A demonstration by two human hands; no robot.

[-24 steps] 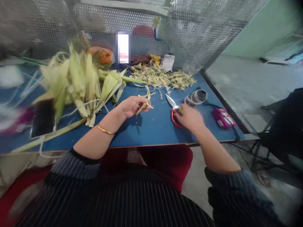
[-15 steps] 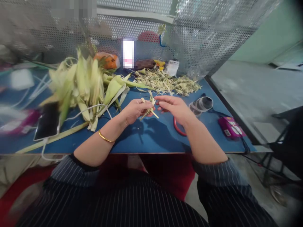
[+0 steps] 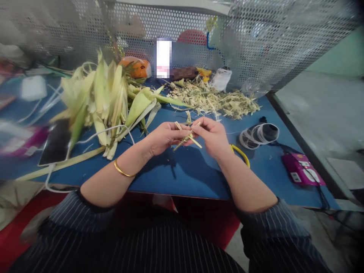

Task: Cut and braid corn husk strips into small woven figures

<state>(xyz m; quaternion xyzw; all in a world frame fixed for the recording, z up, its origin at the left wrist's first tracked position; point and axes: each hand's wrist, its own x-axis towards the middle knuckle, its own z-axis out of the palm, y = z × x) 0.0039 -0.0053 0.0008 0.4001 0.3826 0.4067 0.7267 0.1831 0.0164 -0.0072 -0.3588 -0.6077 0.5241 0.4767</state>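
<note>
My left hand (image 3: 170, 136) is closed in a pinch around a small knot of pale corn husk strips (image 3: 195, 141), whose ends stick out past the fingers. Against the same piece, my right hand (image 3: 212, 135) has its thumb and fingertips pressed together on the strips. The fingers hide the middle of the piece. Both hands are just above the blue table (image 3: 159, 180). Beside my right wrist lies a yellow curved handle (image 3: 241, 154), partly covered by the arm. Further right is a spool of thread (image 3: 258, 135).
Corn husks (image 3: 105, 102) are heaped at the left, near a phone (image 3: 55, 142) on a white cable. Husk scraps (image 3: 210, 98) cover the back right. A lit phone (image 3: 163, 57) stands against the perforated metal screen (image 3: 187, 22). A purple box (image 3: 303, 169) with cords sits at right.
My right hand has come in from slightly apart and its fingertips now grip the husk strips. My left hand keeps its hold. The view has shifted, and a curved handle that looked red looks yellow.
</note>
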